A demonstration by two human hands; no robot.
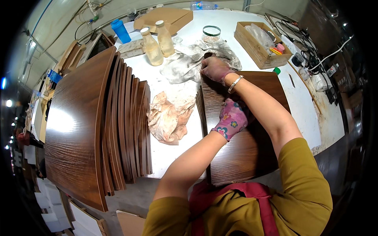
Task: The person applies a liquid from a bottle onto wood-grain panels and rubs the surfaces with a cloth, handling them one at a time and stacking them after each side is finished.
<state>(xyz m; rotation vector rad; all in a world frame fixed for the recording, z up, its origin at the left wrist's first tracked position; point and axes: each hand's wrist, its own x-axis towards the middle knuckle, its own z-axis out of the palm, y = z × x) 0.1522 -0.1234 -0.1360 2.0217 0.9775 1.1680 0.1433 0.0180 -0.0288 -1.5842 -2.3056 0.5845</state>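
A dark brown wood-grain board [236,157] lies flat before me on top of a stack whose edges show at its left. My left hand [231,120], in a pink flowered glove, is over the middle of the board; its fingers are hidden beneath my right forearm. At the board's far left corner is my gloved right hand [216,70], its fingers curled. A small dark thing shows by those fingers, too little seen to name. Just beyond that hand spreads a crumpled grey-white cloth [185,63]. A brown-stained cloth [171,118] lies left of the board.
Many similar brown boards [78,126] lean upright in a row on the left. Two bottles of cloudy liquid [151,47], a blue bottle [120,31], a cardboard box [165,19] and a glass jar [211,34] stand farther back. A wooden box [263,45] sits far right, near cables.
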